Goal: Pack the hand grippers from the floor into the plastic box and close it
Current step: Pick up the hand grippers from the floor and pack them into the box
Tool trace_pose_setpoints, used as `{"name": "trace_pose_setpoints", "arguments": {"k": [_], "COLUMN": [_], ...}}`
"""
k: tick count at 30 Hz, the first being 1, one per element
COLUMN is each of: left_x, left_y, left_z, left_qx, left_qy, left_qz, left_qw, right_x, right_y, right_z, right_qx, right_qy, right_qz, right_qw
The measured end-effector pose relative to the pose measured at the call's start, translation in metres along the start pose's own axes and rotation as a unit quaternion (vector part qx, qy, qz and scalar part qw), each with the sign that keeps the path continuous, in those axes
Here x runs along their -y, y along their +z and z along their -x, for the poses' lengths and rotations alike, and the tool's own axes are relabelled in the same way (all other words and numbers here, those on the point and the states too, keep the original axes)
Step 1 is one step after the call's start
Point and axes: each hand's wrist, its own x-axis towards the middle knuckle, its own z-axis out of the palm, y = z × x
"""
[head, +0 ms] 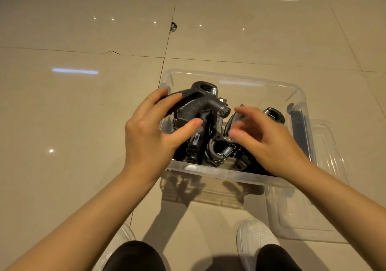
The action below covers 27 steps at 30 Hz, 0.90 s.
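A clear plastic box [234,174] stands on the tiled floor in front of me, holding several black hand grippers with metal springs. My left hand [150,131] grips the handles of the topmost black hand gripper [206,101] over the box's left side. My right hand [265,141] hovers over the right half of the box, blurred, fingers loosely bent, holding nothing that I can see. Another gripper [219,151] with its spring showing lies between my hands. The clear lid [309,212] lies flat on the floor just right of the box.
My two white shoes [254,241] stand close to the box's near side. Beige glossy floor tiles [83,103] spread left and beyond the box. A small dark mark [173,27] sits at a tile joint farther away.
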Motion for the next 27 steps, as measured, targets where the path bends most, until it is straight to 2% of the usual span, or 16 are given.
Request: {"name": "trace_pose_setpoints", "arguments": {"k": [1,3,7,11,13,15,17,20,23,27], "left_x": [-0.004,-0.009,-0.006,0.004,0.016,0.035,0.052,0.067,0.072,0.076], "left_y": [0.003,0.008,0.014,0.013,0.009,0.004,-0.001,-0.002,0.001,0.004], "left_z": [0.005,0.012,0.018,0.016,0.013,0.014,0.019,0.027,0.027,0.027], "left_qx": [0.0,-0.004,0.02,0.047,0.074,0.11,0.138,0.132,0.12,0.096], "left_qy": [-0.008,-0.035,-0.045,-0.021,0.024,0.058,0.035,0.024,0.06,0.058], "left_qz": [0.013,0.047,0.068,0.027,-0.032,-0.111,-0.153,-0.151,-0.141,-0.103], "left_qw": [1.0,0.998,0.996,0.998,0.996,0.986,0.978,0.979,0.981,0.988], "right_x": [0.006,0.015,0.016,0.018,0.026,0.036,0.044,0.046,0.046,0.031], "right_y": [0.002,-0.001,-0.006,0.007,0.007,0.003,-0.001,0.009,0.04,0.071], "right_z": [-0.006,-0.018,-0.028,-0.037,-0.048,-0.064,-0.084,-0.115,-0.136,-0.152], "right_qx": [-0.033,-0.076,-0.067,-0.108,-0.143,-0.154,-0.105,0.021,0.049,0.06], "right_qy": [0.01,0.022,0.045,0.022,-0.014,-0.067,-0.119,-0.173,-0.198,-0.221], "right_qz": [-0.051,-0.077,-0.063,-0.048,-0.034,0.031,0.16,0.326,0.353,0.422], "right_qw": [0.998,0.994,0.995,0.993,0.989,0.985,0.974,0.929,0.913,0.877]}}
